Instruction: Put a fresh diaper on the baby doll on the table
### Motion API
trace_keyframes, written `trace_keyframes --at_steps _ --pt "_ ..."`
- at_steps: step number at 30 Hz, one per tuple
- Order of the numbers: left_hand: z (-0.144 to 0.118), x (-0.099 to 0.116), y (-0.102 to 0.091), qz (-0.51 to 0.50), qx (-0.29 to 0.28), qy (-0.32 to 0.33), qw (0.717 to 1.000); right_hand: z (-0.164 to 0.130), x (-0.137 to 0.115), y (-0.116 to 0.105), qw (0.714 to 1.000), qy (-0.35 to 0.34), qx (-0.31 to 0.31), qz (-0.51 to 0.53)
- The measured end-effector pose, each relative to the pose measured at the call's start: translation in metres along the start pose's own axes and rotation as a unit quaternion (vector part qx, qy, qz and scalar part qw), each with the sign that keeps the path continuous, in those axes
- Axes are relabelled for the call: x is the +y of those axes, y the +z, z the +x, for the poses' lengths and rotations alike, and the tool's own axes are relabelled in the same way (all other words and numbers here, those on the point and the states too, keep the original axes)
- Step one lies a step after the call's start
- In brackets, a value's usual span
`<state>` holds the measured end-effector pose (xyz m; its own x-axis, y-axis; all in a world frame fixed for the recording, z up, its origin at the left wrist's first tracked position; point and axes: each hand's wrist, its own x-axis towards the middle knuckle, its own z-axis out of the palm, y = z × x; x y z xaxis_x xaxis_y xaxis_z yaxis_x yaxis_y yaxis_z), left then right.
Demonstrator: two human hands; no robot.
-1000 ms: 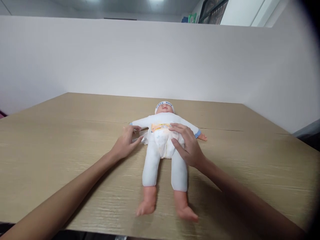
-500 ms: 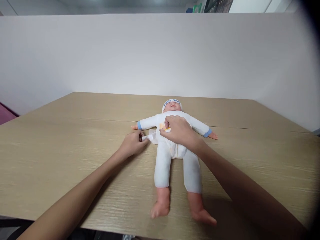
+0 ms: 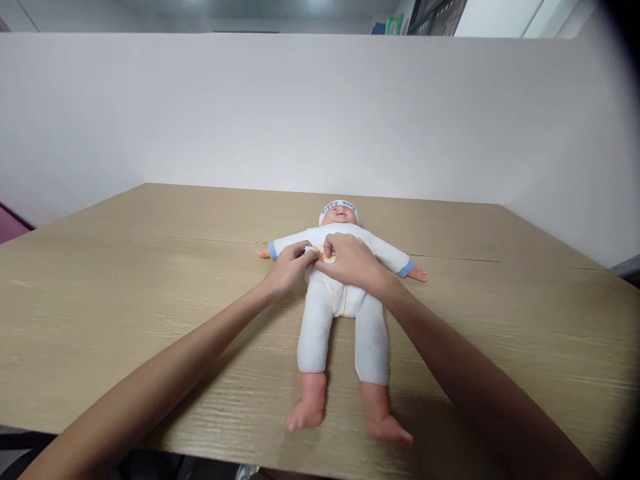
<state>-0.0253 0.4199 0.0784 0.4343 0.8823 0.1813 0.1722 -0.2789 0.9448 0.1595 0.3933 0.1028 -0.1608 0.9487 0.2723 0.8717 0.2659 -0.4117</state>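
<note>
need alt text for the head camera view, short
Two bare hands, left hand and right hand, meet at the waist of a baby doll lying face up on a tan wooden table, fingers pinching its diaper. A white wall stands behind.

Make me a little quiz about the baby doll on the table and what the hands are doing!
1. True or false: the doll lies on its back on the table.
2. Where do the left hand and the right hand meet? A) at the doll's feet B) at its waist C) on its hat
3. Fill in: the doll's bare feet point toward the ____ edge of the table.

Key
1. True; its face looks up.
2. B; both hands are at the top of the diaper.
3. near; the hat lies at the far end.
</note>
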Motion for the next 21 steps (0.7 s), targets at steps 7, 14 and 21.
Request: trace_keyframes --at_steps 7,14,21 --pt "0.012 -0.005 0.013 -0.021 -0.027 0.028 0.999 0.001 0.012 -0.023 0.991 -0.051 -0.095 0.079" --pt "0.016 -0.027 0.01 -0.061 -0.042 0.086 0.994 0.004 0.017 -0.024 0.989 -0.04 -0.102 0.097" --pt "0.009 -0.054 0.002 -0.074 -0.048 0.132 0.987 0.0 0.018 -0.026 0.992 0.0 -0.09 0.083"
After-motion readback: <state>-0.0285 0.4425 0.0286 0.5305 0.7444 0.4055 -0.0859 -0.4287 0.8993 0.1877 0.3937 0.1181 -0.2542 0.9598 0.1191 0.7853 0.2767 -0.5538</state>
